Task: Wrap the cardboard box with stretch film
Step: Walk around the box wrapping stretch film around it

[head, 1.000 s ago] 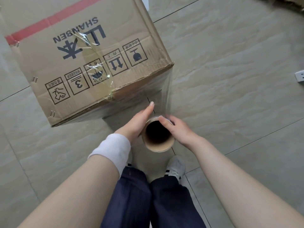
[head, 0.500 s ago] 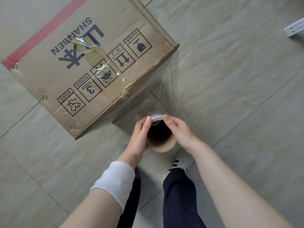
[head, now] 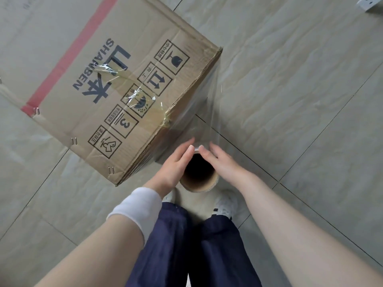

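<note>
The box (head: 107, 79) stands on the tiled floor (head: 290, 90) and fills the upper left of the view. Its top face is toward the camera, printed in black with SHANBEN and a row of 5 handling symbols, 1 of them a 3. A red stripe (head: 68, 59) runs along that face, and crumpled clear tape (head: 132, 96) lies across the print.

The roll (head: 200, 180) is held upright just beside the box's near right side, above the floor, with its dark hollow core open to the camera. Clear film (head: 204, 112) stretches from the roll up to the box's right corner and lies over the side face below that edge.

The left hand (head: 176, 164) grips the roll from the left: its fingers reach along the roll's far side and its thumb sits on the rim. The right hand (head: 222, 162) grips it from the right, fingers curved over the rim and thumb on the top edge, close to the left thumb. Both hands are closed round the roll.

A white wristband (head: 136, 210) is on the left forearm. Below the roll are dark blue trousers (head: 186, 245) and pale shoes (head: 224, 204). A white power strip (head: 371, 3) lies at the top right edge, well apart from the box
</note>
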A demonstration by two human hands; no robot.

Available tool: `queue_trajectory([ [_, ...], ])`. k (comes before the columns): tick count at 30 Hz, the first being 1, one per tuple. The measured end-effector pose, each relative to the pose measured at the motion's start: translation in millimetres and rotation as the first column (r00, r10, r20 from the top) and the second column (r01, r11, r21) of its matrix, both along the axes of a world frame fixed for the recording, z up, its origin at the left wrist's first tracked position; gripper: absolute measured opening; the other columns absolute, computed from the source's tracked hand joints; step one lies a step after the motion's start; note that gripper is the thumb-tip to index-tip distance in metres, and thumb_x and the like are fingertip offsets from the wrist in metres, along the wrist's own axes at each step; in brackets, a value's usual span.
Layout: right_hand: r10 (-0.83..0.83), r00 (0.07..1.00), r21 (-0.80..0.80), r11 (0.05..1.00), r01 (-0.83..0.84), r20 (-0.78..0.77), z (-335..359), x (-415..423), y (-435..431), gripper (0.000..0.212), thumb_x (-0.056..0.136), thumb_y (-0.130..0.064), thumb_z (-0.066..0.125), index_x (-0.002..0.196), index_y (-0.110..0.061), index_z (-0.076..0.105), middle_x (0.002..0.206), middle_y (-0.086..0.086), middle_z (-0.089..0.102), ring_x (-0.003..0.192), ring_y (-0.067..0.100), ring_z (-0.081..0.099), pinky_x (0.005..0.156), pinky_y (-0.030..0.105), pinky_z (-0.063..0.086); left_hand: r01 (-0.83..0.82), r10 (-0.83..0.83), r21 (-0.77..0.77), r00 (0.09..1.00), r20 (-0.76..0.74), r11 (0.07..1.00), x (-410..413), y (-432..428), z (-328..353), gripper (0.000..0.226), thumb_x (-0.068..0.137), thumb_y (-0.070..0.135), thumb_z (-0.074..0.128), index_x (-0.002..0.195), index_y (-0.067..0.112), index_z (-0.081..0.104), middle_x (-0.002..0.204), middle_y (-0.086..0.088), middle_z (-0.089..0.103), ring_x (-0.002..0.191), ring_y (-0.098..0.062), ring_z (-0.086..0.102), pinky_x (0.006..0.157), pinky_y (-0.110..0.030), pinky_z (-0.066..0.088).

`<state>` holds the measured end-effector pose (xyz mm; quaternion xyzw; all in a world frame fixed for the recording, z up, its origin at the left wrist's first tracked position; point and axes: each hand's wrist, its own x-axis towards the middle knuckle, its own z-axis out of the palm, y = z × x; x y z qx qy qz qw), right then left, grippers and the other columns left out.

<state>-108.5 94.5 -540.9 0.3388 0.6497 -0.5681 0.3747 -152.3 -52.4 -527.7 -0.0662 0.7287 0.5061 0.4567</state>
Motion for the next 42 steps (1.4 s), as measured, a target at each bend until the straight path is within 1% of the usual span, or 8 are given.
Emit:
queue_trajectory([
  [8, -0.530, 0.848, 0.060, 0.846, 0.530, -0.002, 9.5, 48.4, -59.0, 0.057, 0.097, -0.043, 0.032, 0.147, -0.013, 0.030, 0.151, 0.000, 0.033, 0.140, 0.013, 0.029, 0.109, 0.017, 0.021, -0.061, 0.059, -0.046, 0.998, -0.036, 0.997, 20.5, -12.0, -5.1, 0.028, 0.097, 0.042, 0.039, 0.119, 0.029, 0.052, 0.113, 0.022, 0.053, 0.109, 0.003, 0.048, 0.088, -0.005, 0.032],
  [13, -0.218, 0.976, 0.104, 0.971, 0.217, -0.007, 22.0, 36.8, -65.0, 0.060, 0.093, -0.050, 0.039, 0.145, -0.021, 0.034, 0.150, 0.000, 0.037, 0.138, 0.017, 0.033, 0.106, 0.022, 0.024, -0.301, 0.299, -0.080, 0.954, -0.029, 0.950, 49.8, -39.8, 11.3, 0.038, 0.100, 0.037, 0.026, 0.131, 0.022, 0.044, 0.128, 0.011, 0.048, 0.114, 0.003, 0.044, 0.083, 0.008, 0.027],
  [16, 0.008, 1.000, 0.070, 0.997, -0.009, 0.020, 20.0, 24.7, -65.2, 0.069, 0.091, -0.053, 0.042, 0.147, -0.015, 0.029, 0.152, 0.005, 0.032, 0.139, 0.019, 0.032, 0.109, 0.026, 0.024, -0.489, 0.493, -0.066, 0.856, 0.155, 0.870, 71.8, -54.0, 9.7, 0.047, 0.094, 0.057, 0.030, 0.132, 0.031, 0.039, 0.133, 0.015, 0.047, 0.123, -0.001, 0.043, 0.109, -0.024, 0.030],
  [18, 0.131, 0.991, 0.080, 0.988, -0.132, 0.026, 14.2, 18.4, -65.7, 0.076, 0.089, -0.055, 0.046, 0.148, -0.012, 0.026, 0.153, 0.007, 0.030, 0.140, 0.021, 0.031, 0.111, 0.029, 0.024, -0.554, 0.556, -0.090, 0.786, 0.269, 0.827, 80.3, -58.3, 7.2, 0.056, 0.093, 0.059, 0.032, 0.138, 0.025, 0.037, 0.137, 0.005, 0.049, 0.124, -0.010, 0.047, 0.104, -0.034, 0.039],
  [24, 0.015, 1.000, 0.067, 0.998, -0.015, -0.005, 9.3, 35.4, -59.2, 0.073, 0.090, -0.050, 0.049, 0.149, -0.014, 0.025, 0.154, 0.000, 0.029, 0.140, 0.014, 0.030, 0.110, 0.023, 0.022, -0.078, 0.082, -0.142, 0.996, 0.027, 0.987, 45.7, -61.1, 13.8, 0.043, 0.098, 0.043, 0.030, 0.129, 0.013, 0.039, 0.120, 0.003, 0.045, 0.112, -0.010, 0.043, 0.092, -0.014, 0.031],
  [30, -0.282, 0.959, 0.020, 0.959, 0.282, -0.009, 8.5, 52.8, -76.3, 0.069, 0.093, -0.050, 0.038, 0.150, -0.018, 0.019, 0.156, -0.003, 0.020, 0.144, 0.010, 0.017, 0.114, 0.023, 0.011, 0.402, -0.402, 0.015, 0.913, 0.067, 0.916, -3.0, -47.1, -0.7, 0.045, 0.098, 0.041, 0.038, 0.139, 0.022, 0.042, 0.132, 0.012, 0.043, 0.124, 0.000, 0.036, 0.098, -0.013, 0.022],
  [36, -0.684, 0.729, 0.067, 0.726, 0.685, -0.042, 8.7, 71.6, -132.9, 0.058, 0.098, -0.040, 0.033, 0.148, -0.013, 0.023, 0.154, -0.002, 0.026, 0.140, 0.006, 0.022, 0.101, 0.011, 0.016, 0.324, -0.324, 0.019, 0.946, 0.005, 0.946, 13.6, -75.7, -8.8, 0.042, 0.091, 0.047, 0.042, 0.126, 0.024, 0.050, 0.120, 0.014, 0.053, 0.111, 0.003, 0.047, 0.085, 0.003, 0.031],
  [42, -0.493, 0.870, 0.172, 0.855, 0.490, -0.028, 15.5, 53.7, -151.9, 0.055, 0.091, -0.049, 0.046, 0.133, -0.014, 0.051, 0.135, 0.001, 0.053, 0.128, 0.016, 0.046, 0.100, 0.020, 0.030, 0.102, -0.101, -0.053, 0.995, 0.018, 0.993, 25.7, -117.8, 9.2, 0.045, 0.100, 0.034, 0.032, 0.137, 0.013, 0.043, 0.138, 0.002, 0.047, 0.128, -0.007, 0.041, 0.109, -0.022, 0.028],
])
